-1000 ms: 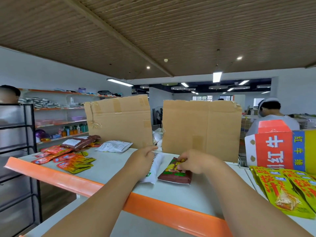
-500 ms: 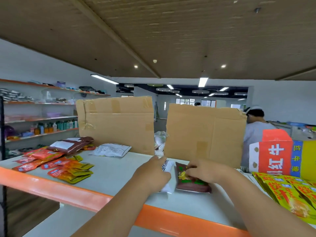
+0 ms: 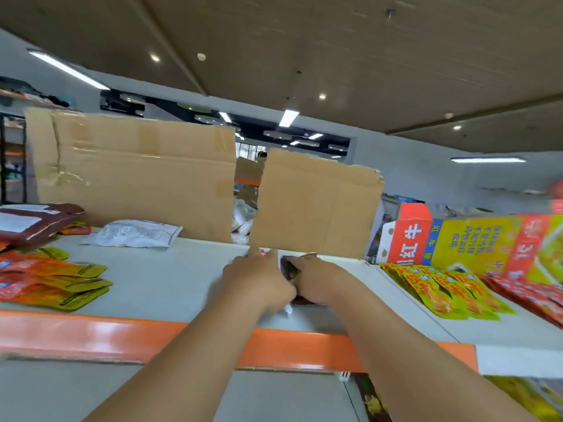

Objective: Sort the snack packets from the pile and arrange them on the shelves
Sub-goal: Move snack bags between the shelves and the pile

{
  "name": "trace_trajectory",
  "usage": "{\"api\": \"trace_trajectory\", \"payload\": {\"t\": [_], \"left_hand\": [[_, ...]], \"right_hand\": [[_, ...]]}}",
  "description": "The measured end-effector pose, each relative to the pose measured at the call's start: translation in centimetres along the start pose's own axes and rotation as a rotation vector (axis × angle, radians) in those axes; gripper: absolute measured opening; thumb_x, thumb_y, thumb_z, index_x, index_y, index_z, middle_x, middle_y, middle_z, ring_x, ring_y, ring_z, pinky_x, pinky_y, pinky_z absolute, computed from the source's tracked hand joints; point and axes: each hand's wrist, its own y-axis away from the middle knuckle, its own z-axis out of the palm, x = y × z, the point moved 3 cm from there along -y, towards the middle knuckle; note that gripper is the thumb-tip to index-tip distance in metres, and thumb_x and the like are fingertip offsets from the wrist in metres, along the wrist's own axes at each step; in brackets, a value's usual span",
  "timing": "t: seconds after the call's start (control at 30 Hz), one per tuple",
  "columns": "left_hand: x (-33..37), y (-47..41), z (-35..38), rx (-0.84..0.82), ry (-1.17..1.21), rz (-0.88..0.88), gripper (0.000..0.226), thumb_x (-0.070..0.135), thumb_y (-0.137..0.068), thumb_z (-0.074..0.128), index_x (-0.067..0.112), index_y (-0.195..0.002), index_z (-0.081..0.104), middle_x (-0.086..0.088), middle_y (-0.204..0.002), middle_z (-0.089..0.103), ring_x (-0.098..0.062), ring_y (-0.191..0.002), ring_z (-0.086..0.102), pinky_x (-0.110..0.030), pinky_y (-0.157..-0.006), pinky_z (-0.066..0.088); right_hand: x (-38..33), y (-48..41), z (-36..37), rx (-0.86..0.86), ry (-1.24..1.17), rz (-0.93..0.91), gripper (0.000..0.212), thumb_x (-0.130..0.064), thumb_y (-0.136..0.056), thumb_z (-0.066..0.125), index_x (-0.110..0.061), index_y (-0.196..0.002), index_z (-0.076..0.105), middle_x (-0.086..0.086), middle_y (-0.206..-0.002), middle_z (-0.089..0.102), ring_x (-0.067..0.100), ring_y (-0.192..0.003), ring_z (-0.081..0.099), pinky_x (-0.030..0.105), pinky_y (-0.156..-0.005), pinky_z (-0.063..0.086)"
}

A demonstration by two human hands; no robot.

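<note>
On the shelf (image 3: pixel 170 278), just before the cardboard (image 3: pixel 304 208), our left grip (image 3: pixel 259 281) covers the white packet (image 3: pixel 268 253), too blurred to tell whether clamped; our right grip (image 3: pixel 316 283) curls around the brown packet (image 3: pixel 288 267) just beside it.

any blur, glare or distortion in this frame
Head view: motion blur smears the left hand, the right hand and the packets at far right; the brown packet between the hands is mostly hidden; the orange shelf edge carries a soft glare patch; ceiling lights blow out white; the wide lens stretches things near the edges; the cardboard reads fairly sharp.
</note>
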Motion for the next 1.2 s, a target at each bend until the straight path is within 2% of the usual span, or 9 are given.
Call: {"api": "trace_trajectory", "payload": {"t": [0.1,0.23,0.33,0.43,0.53,0.73,0.8,1.07,1.2], "left_hand": [[0.3,0.0,0.2,0.022,0.007,0.039,0.044,0.043,-0.070,0.059,0.033,-0.112,0.048,-0.001,-0.126,0.044,-0.035,-0.110,0.050,-0.045,-0.090,0.045],[0.6,0.7,-0.4,-0.014,-0.013,0.099,0.044,0.029,-0.078,0.065,0.026,-0.118,0.047,-0.003,-0.132,0.041,-0.034,-0.109,0.050,-0.038,-0.084,0.041],[0.5,1.0,-0.7,0.023,0.042,0.162,0.051,0.020,-0.079,0.064,0.029,-0.126,0.046,0.000,-0.141,0.038,-0.032,-0.101,0.052,-0.036,-0.083,0.045],[2.1,1.8,-0.9,0.098,0.136,0.286,0.075,0.014,-0.082,0.058,0.032,-0.151,0.034,0.004,-0.161,0.025,-0.032,-0.126,0.052,-0.038,-0.097,0.048],[5.3,3.5,-1.2,0.164,0.262,0.362,0.079,0.014,-0.085,0.055,0.033,-0.157,0.029,0.004,-0.165,0.019,-0.029,-0.140,0.041,-0.035,-0.102,0.043],[15.4,9.0,1.5,0.246,0.403,0.539,0.071,0.017,-0.082,0.054,0.035,-0.149,0.039,0.007,-0.158,0.029,-0.032,-0.121,0.057,-0.040,-0.093,0.050],[19.0,11.6,3.6,0.230,0.445,0.586,0.069,0.017,-0.085,0.056,0.035,-0.149,0.040,0.006,-0.158,0.030,-0.032,-0.118,0.060,-0.041,-0.096,0.050],[29.8,22.4,14.7,0.090,0.482,0.679,0.064,0.020,-0.095,0.059,0.033,-0.154,0.038,0.008,-0.163,0.024,-0.019,-0.145,0.034,-0.030,-0.113,0.032],[32.0,25.5,20.0,-0.011,0.452,0.623,0.066,0.021,-0.097,0.058,0.031,-0.157,0.034,0.010,-0.166,0.018,-0.019,-0.148,0.032,-0.031,-0.113,0.033]], "right_hand": [[0.6,0.7,1.0,0.104,-0.001,0.022,0.048,-0.032,-0.079,0.052,-0.044,-0.125,0.050,-0.005,-0.113,0.055,0.029,-0.098,0.061,0.039,-0.086,0.052],[0.1,3.3,0.0,0.202,-0.003,0.019,0.029,-0.024,-0.080,0.052,-0.033,-0.107,0.062,-0.005,-0.096,0.065,0.025,-0.084,0.063,0.035,-0.075,0.054],[1.3,6.1,-1.3,0.279,-0.004,0.043,0.039,-0.018,-0.089,0.051,-0.029,-0.124,0.063,0.002,-0.111,0.066,0.026,-0.091,0.063,0.033,-0.073,0.052],[3.5,9.7,-3.0,0.382,-0.067,0.063,0.048,-0.018,-0.090,0.053,-0.025,-0.138,0.057,-0.001,-0.130,0.059,0.026,-0.106,0.061,0.033,-0.081,0.051],[5.5,12.8,-4.4,0.463,-0.132,0.100,0.053,-0.018,-0.089,0.056,-0.025,-0.142,0.054,-0.002,-0.137,0.055,0.025,-0.114,0.058,0.032,-0.086,0.049],[12.6,22.3,-6.3,0.600,-0.237,0.189,0.055,-0.017,-0.089,0.059,-0.026,-0.143,0.052,-0.004,-0.140,0.052,0.021,-0.118,0.056,0.032,-0.088,0.047],[15.8,26.5,-6.4,0.617,-0.259,0.216,0.057,-0.018,-0.089,0.059,-0.030,-0.144,0.050,-0.007,-0.141,0.051,0.017,-0.118,0.055,0.033,-0.089,0.049],[28.1,40.7,-2.2,0.554,-0.278,0.388,0.061,-0.020,-0.088,0.060,-0.026,-0.147,0.048,-0.004,-0.146,0.049,0.019,-0.130,0.049,0.034,-0.105,0.043],[32.0,44.5,1.7,0.474,-0.291,0.420,0.060,-0.022,-0.086,0.059,-0.026,-0.145,0.050,-0.005,-0.143,0.050,0.019,-0.126,0.053,0.032,-0.099,0.045]]}}
